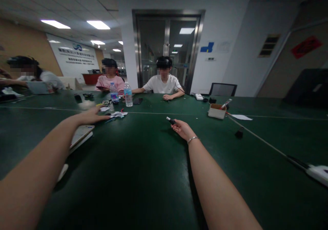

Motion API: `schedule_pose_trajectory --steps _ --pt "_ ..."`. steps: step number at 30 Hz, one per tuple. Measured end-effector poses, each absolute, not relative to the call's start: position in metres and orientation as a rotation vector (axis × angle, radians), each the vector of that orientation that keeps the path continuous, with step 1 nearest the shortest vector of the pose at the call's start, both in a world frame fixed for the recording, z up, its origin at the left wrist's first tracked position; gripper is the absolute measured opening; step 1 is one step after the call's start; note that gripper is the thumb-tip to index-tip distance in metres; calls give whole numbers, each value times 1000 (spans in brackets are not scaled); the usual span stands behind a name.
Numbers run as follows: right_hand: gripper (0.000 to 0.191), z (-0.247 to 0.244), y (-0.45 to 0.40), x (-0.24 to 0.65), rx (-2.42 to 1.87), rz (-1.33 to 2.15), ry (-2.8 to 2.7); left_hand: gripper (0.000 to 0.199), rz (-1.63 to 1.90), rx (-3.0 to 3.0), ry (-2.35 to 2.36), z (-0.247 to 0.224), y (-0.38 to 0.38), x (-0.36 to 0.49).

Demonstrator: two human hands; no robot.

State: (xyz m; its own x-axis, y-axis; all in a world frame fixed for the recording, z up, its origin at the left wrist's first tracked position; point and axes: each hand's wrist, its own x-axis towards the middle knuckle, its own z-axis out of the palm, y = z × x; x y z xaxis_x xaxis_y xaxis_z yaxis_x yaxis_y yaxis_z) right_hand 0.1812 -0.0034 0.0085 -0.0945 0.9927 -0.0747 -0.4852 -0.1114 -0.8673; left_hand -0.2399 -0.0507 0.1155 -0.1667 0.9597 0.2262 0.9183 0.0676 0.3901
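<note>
My right hand point(181, 129), with a bracelet at its wrist, grips a small black object with a silvery tip point(170, 120) above the green table point(143, 161). On the left, my left hand point(93, 115) reaches out with its fingers apart, beside crumpled white scraps point(119, 114) and a small white piece of paper point(105, 109). Nothing shows between its fingers. Under my left forearm lies a stack of flat white items point(83, 134), partly hidden. A white rounded object point(63, 172) shows nearer to me.
Two water bottles point(128, 95) and a phone point(138, 101) stand or lie ahead. A small box with pens point(217, 111), a black clip point(239, 133) and a white power strip point(317, 174) are at the right. Several people sit across the table.
</note>
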Motion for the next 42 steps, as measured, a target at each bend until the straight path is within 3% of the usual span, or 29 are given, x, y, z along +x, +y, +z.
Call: schedule_pose_trajectory --steps 5,14,22,30,42 --pt "9 8 -3 182 -851 1535 -844 81 612 2132 1699 88 -8 -122" --pt "11 5 -1 183 -787 1547 -1025 40 963 1540 1148 34 9 13" --pt "10 2 2 180 -818 1540 -1103 26 1275 1514 1038 -15 20 27" --pt "14 6 -2 179 -834 1535 -1090 19 1416 1408 1028 -10 13 24" --pt "14 3 1 180 -827 1538 -1093 24 1404 1407 1030 -4 12 19"
